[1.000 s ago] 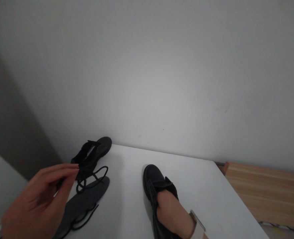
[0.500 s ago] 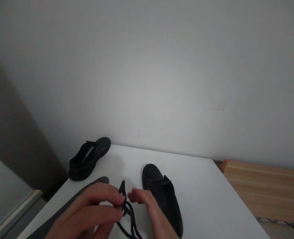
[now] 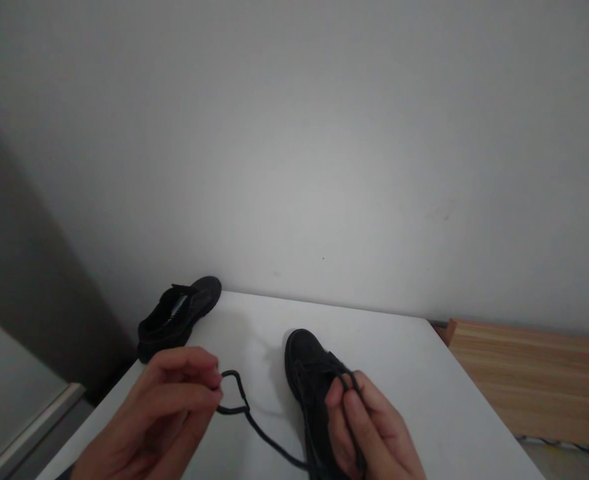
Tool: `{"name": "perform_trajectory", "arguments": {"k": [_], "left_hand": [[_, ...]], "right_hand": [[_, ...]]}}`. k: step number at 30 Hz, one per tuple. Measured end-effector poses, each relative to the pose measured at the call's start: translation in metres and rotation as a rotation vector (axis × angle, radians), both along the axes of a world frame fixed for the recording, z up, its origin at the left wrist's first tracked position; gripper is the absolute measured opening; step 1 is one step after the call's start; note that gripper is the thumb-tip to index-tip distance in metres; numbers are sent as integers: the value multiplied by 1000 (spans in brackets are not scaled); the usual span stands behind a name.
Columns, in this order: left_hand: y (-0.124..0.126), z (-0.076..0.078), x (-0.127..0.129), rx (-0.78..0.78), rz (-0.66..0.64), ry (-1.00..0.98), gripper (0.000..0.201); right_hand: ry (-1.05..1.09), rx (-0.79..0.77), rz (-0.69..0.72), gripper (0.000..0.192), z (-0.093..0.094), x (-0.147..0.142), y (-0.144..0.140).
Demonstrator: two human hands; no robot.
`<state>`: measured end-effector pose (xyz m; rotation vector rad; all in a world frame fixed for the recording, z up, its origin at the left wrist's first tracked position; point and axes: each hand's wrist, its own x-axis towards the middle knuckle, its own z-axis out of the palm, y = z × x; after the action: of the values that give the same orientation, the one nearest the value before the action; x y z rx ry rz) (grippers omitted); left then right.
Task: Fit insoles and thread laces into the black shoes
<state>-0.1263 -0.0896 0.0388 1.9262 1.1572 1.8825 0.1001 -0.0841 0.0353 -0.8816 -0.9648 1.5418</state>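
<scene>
A black shoelace (image 3: 273,441) stretches between my two hands. My left hand (image 3: 169,413) pinches a small loop of it between thumb and fingers, over the left part of the white table. My right hand (image 3: 369,427) is closed on another looped part of the lace, above the near black shoe (image 3: 307,353). That shoe lies toe toward the wall, and my right hand hides part of its opening. Beyond my left hand, a second black shoe (image 3: 174,317) rests at the table's far left corner.
The white table (image 3: 404,373) meets a pale wall (image 3: 294,167) at its back edge. To the right, a wooden board (image 3: 529,380) stands lower, past the table's edge. A light ledge (image 3: 34,427) runs along the lower left.
My hands have moved apart, left hand leftward and right hand rightward. The bunched lace is now drawn out between them. The dark flat strip at left is no longer visible behind my left hand.
</scene>
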Motion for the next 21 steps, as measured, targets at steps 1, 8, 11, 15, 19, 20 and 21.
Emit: {"name": "perform_trajectory", "arguments": {"k": [1, 8, 11, 15, 19, 20, 21], "left_hand": [[5, -3, -6, 27, 19, -29, 18], [25, -7, -36, -64, 121, -567, 19], [28, -9, -41, -136, 153, -754, 21], [32, -12, -47, -170, 181, -857, 24], [36, -10, -49, -219, 184, -969, 22], [37, -10, -50, -222, 178, -992, 21], [38, -11, -53, -225, 163, -1009, 20]], "right_hand": [[34, -7, -62, 42, 3, 7, 2], [108, 22, -383, 30, 9, 62, 21], [68, 24, -490, 32, 7, 78, 25], [-54, 66, -633, 33, 9, 94, 24], [-258, 117, -663, 34, 12, 108, 23], [-327, 129, -667, 35, 11, 112, 24], [-387, 142, -675, 36, 9, 116, 24]]}}
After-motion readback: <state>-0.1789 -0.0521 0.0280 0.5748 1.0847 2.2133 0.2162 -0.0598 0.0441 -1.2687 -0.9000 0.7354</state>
